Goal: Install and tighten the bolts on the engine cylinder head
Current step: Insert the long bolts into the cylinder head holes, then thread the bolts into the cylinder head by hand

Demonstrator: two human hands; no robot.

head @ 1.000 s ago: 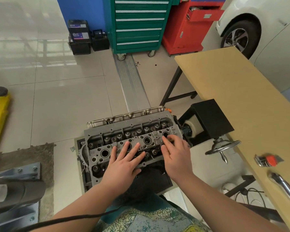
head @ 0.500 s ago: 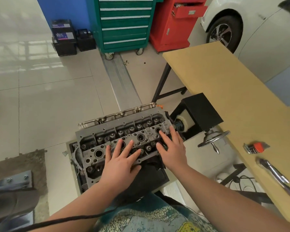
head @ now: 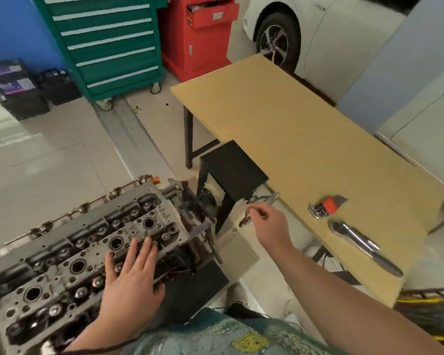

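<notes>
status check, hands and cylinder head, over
Left hand flat on cylinder head. Right hand grips stand's handwheel. Ratchet untouched on table.

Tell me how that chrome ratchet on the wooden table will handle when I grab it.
The ratchet looks like solid metal, so probably stiff and heavy for its size. Its polished handle seems rounded and may feel slippery. Lying flat on the table, it might roll slightly if nudged sideways.
</notes>
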